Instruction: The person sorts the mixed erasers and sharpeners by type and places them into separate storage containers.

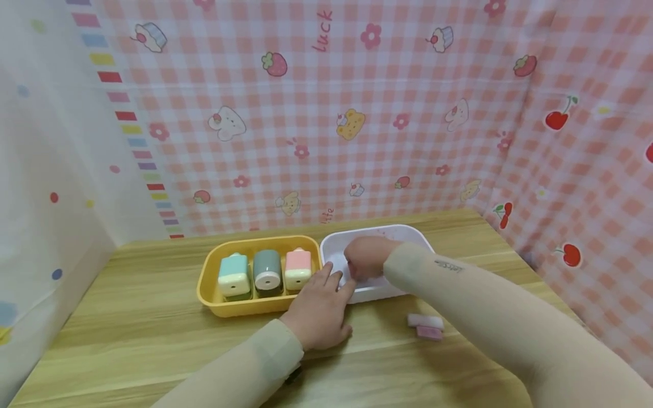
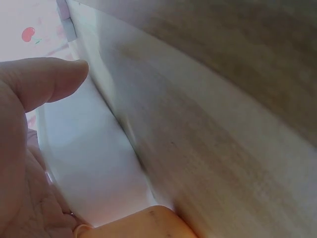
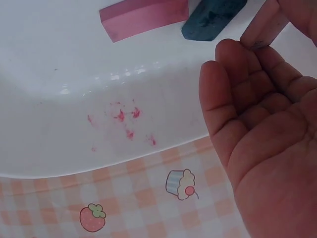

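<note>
My right hand (image 1: 369,256) reaches down into the white tray (image 1: 380,292), pinching a pale pink eraser (image 3: 266,26) between thumb and fingertips. Beside it on the tray floor lie a darker pink eraser (image 3: 143,19) and a dark teal eraser (image 3: 212,20). Fingers extended, my left hand (image 1: 321,311) rests at the near rims where the white tray and the yellow tray (image 1: 245,307) meet. In the left wrist view its thumb (image 2: 54,82) stands away from the white tray's outer wall.
Three sharpener-like blocks stand in the yellow tray: a teal one (image 1: 234,272), a grey one (image 1: 267,266) and a pink one (image 1: 298,269). A white eraser (image 1: 423,321) and a pink eraser (image 1: 429,333) lie on the wooden table under my right forearm. A small dark object (image 1: 293,374) shows by my left wrist.
</note>
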`<action>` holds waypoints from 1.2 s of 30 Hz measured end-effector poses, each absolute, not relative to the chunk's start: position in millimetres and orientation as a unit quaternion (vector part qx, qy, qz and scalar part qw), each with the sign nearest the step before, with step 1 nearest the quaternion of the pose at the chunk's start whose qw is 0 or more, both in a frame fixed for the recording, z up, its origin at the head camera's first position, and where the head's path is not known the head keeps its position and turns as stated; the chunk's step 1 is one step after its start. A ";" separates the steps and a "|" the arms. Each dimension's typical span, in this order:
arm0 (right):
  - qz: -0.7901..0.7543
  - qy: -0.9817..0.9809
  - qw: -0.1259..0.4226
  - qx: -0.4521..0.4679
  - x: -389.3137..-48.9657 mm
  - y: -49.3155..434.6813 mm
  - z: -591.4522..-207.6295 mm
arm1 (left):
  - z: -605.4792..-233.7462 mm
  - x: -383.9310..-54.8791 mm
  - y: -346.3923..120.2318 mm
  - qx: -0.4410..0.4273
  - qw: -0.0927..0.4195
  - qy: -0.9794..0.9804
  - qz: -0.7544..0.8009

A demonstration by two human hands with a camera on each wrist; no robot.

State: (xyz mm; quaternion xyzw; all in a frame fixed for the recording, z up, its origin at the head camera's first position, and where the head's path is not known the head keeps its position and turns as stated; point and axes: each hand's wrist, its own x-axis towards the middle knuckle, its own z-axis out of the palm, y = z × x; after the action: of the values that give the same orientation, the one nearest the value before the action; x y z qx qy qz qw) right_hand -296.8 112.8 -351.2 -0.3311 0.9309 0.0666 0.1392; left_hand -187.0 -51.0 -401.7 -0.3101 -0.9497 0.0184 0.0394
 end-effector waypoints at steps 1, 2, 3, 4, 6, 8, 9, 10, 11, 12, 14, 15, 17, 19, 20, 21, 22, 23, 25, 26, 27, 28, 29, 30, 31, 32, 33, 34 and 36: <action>0.069 0.930 0.142 -0.331 -297.6 111.7 -352.3 | -401.7 -187.0 -51.1 -0.310 0.040 -0.950 0.018; 0.070 0.930 0.145 -0.331 -298.2 110.7 -353.0 | -401.6 -187.0 -51.2 -0.310 0.042 -0.950 0.019; 0.074 0.929 0.147 -0.333 -299.0 109.9 -353.9 | -401.5 -187.0 -51.3 -0.311 0.044 -0.949 0.018; 0.077 0.928 0.148 -0.334 -299.8 109.2 -354.9 | -401.2 -186.9 -51.3 -0.311 0.046 -0.949 0.018; 0.083 0.927 0.151 -0.334 -300.5 107.9 -355.9 | -400.9 -186.7 -51.3 -0.312 0.048 -0.949 0.016; 0.085 0.927 0.155 -0.332 -300.9 106.7 -356.3 | -400.6 -186.4 -51.2 -0.313 0.048 -0.949 0.013; 0.088 0.926 0.156 -0.331 -300.9 106.1 -356.5 | -400.6 -186.4 -51.2 -0.313 0.046 -0.949 0.011; 0.089 0.926 0.158 -0.330 -300.7 105.6 -356.4 | -400.4 -186.3 -51.1 -0.312 0.044 -0.949 0.010; 0.091 0.927 0.159 -0.328 -300.5 105.0 -356.4 | -400.4 -186.2 -51.1 -0.311 0.041 -0.950 0.009; 0.092 0.927 0.160 -0.328 -300.2 104.6 -356.2 | -400.5 -186.3 -51.1 -0.310 0.040 -0.950 0.008; 0.097 0.927 0.161 -0.326 -299.7 103.7 -356.1 | -400.3 -186.0 -51.2 -0.308 0.037 -0.951 0.008; 0.099 0.927 0.161 -0.324 -299.6 103.4 -355.9 | -400.5 -186.1 -51.3 -0.307 0.037 -0.951 0.009; 0.102 0.927 0.160 -0.323 -299.5 102.5 -356.0 | -400.6 -185.9 -51.3 -0.307 0.037 -0.951 0.009; 0.103 0.928 0.160 -0.322 -299.4 101.4 -356.2 | -400.3 -185.7 -51.4 -0.308 0.040 -0.951 0.010; 0.104 0.928 0.160 -0.320 -299.4 100.8 -356.4 | -400.2 -185.5 -51.4 -0.307 0.039 -0.951 0.011; 0.104 0.928 0.159 -0.322 -299.4 100.2 -356.7 | -400.0 -185.4 -51.3 -0.307 0.039 -0.951 0.011; 0.104 0.927 0.158 -0.323 -299.3 99.6 -357.1 | -399.7 -185.2 -51.3 -0.307 0.038 -0.951 0.011; 0.107 0.927 0.159 -0.323 -299.3 99.0 -357.6 | -399.4 -185.1 -51.2 -0.307 0.038 -0.951 0.011; 0.110 0.926 0.160 -0.324 -299.3 97.9 -358.3 | -399.3 -185.1 -51.1 -0.307 0.037 -0.951 0.010; 0.112 0.925 0.161 -0.324 -299.4 97.4 -358.7 | -399.3 -185.1 -50.9 -0.306 0.035 -0.951 0.010; 0.114 0.925 0.162 -0.325 -299.4 96.9 -359.1 | -399.4 -185.2 -50.8 -0.307 0.035 -0.951 0.010; 0.115 0.925 0.164 -0.323 -299.4 96.4 -359.5 | -399.6 -185.2 -50.7 -0.307 0.035 -0.951 0.010; 0.116 0.925 0.165 -0.323 -299.4 96.0 -359.9 | -399.8 -185.2 -50.7 -0.307 0.037 -0.951 0.010; 0.116 0.925 0.165 -0.323 -299.3 95.7 -360.1 | -400.1 -185.3 -50.7 -0.307 0.037 -0.951 0.010; 0.115 0.925 0.165 -0.323 -299.4 95.4 -360.6 | -400.1 -185.3 -50.6 -0.308 0.038 -0.951 0.010; 0.114 0.925 0.165 -0.322 -299.3 95.2 -360.9 | -400.4 -185.4 -50.6 -0.307 0.039 -0.951 0.011; 0.114 0.926 0.163 -0.321 -299.2 95.0 -361.2 | -400.5 -185.4 -50.5 -0.307 0.039 -0.951 0.011; 0.114 0.926 0.161 -0.321 -299.1 94.8 -361.4 | -400.7 -185.4 -50.5 -0.307 0.039 -0.951 0.012; 0.119 0.927 0.157 -0.320 -299.0 94.3 -362.0 | -400.8 -185.4 -50.5 -0.307 0.040 -0.951 0.013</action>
State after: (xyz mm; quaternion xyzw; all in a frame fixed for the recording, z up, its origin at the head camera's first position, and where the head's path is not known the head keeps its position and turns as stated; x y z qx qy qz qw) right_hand -299.0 94.3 -362.0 -0.3200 0.9267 0.1194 0.1565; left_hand -185.4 -50.5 -400.8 -0.3068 -0.9509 0.0125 0.0395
